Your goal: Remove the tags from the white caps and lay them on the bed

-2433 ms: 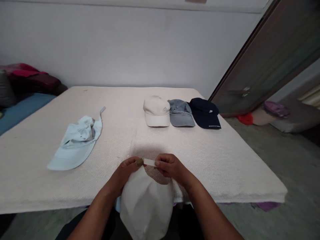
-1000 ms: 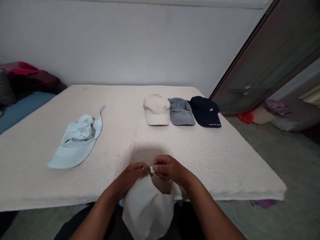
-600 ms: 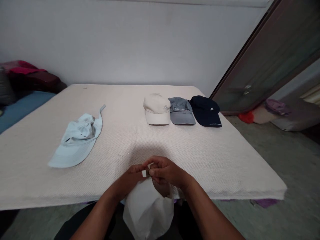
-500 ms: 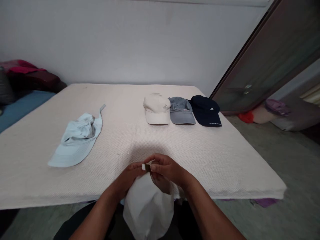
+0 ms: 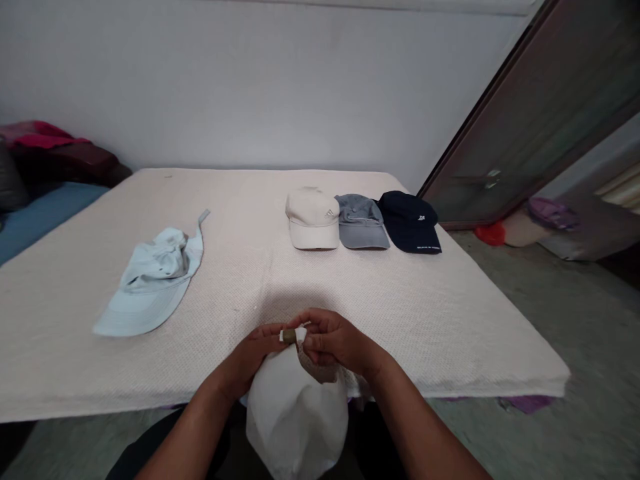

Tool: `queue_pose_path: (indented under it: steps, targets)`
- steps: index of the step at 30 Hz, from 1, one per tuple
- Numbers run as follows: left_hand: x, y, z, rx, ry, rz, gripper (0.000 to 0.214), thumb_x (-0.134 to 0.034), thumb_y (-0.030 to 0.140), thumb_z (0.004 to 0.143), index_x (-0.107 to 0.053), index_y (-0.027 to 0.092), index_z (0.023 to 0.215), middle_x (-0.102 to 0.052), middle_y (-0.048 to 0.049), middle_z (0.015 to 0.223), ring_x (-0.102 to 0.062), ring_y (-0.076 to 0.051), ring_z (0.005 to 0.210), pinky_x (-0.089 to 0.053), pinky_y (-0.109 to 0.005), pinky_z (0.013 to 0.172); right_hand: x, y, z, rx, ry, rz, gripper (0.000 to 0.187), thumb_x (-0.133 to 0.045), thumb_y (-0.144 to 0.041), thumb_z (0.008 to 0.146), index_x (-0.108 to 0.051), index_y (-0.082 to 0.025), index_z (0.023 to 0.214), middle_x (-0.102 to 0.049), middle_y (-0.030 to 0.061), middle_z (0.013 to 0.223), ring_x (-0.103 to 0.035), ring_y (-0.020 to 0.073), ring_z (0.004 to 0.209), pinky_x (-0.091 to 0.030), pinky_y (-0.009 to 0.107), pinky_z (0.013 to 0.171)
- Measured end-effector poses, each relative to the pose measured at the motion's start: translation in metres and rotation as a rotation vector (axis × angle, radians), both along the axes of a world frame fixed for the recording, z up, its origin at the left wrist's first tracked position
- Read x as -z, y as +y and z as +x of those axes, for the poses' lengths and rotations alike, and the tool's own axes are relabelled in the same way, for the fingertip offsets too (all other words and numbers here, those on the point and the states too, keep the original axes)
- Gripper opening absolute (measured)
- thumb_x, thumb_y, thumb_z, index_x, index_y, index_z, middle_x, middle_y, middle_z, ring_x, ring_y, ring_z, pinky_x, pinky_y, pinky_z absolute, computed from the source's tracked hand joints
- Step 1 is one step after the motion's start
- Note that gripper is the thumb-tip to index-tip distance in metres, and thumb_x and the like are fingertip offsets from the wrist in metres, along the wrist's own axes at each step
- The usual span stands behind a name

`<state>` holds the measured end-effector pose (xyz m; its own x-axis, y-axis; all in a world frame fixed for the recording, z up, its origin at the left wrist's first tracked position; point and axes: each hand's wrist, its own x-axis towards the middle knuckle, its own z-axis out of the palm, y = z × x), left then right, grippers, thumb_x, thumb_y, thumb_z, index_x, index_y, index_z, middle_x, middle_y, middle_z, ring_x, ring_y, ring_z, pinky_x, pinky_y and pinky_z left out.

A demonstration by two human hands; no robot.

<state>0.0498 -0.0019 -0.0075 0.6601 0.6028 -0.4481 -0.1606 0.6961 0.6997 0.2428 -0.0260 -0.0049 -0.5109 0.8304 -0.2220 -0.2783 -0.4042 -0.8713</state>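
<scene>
A white cap hangs at the near edge of the bed, its back strap turned away from me. My left hand pinches the strap's left side, beside a brass-coloured buckle. My right hand closes on the strap's right side, where a short white piece shows between buckle and fingertips. Some fingertips are hidden behind the strap. To the left lies a light blue cap with its strap loose. Farther back sit a cream cap, a grey cap and a navy cap in a row.
The caps lie on a bed with a pale textured cover. Behind it stands a plain wall. A dark door-like panel rises at the right. Red and dark items are piled at the far left.
More of the brass-coloured buckle shows now, and a white strap piece appears to its right at my right fingertips. The cap and both hands stay in nearly the same place.
</scene>
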Motion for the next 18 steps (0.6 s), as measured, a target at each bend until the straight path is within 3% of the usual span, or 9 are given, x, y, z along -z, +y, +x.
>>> queue_pose_path:
  steps: [6, 14, 18]
  targets:
    - [0.0015, 0.0012, -0.005, -0.082, -0.002, -0.011, 0.008, -0.068, 0.019, 0.071, -0.067, 0.014, 0.078, -0.065, -0.001, 0.065, -0.054, -0.01, 0.053, -0.038, -0.02, 0.052, 0.0004, -0.0006, 0.0037, 0.093, 0.001, -0.033, 0.016, -0.063, -0.028, 0.078, -0.056, -0.015, 0.084, -0.047, -0.0077, 0.046, -0.029, 0.0031, 0.037, -0.018, 0.018, 0.037]
    - [0.0, 0.0006, -0.0027, -0.081, 0.018, 0.016, 0.014, -0.066, 0.025, 0.073, -0.067, 0.012, 0.079, -0.066, -0.0039, 0.068, -0.056, -0.013, 0.057, -0.04, -0.023, 0.056, -0.0044, 0.0004, 0.0014, 0.092, -0.137, -0.021, 0.016, -0.062, -0.019, 0.074, -0.06, -0.016, 0.089, -0.04, -0.0099, 0.047, -0.028, 0.0027, 0.038, -0.018, 0.016, 0.036]
    - [-0.0048, -0.0004, -0.0002, -0.065, 0.085, 0.045, 0.009, -0.067, 0.021, 0.07, -0.069, 0.015, 0.077, -0.068, -0.0018, 0.067, -0.057, -0.013, 0.058, -0.04, -0.023, 0.057, -0.0056, -0.0007, 0.002, 0.057, -0.064, -0.019, 0.019, -0.062, -0.025, 0.077, -0.059, -0.015, 0.094, -0.043, -0.0089, 0.047, -0.029, 0.0034, 0.039, -0.018, 0.016, 0.037]
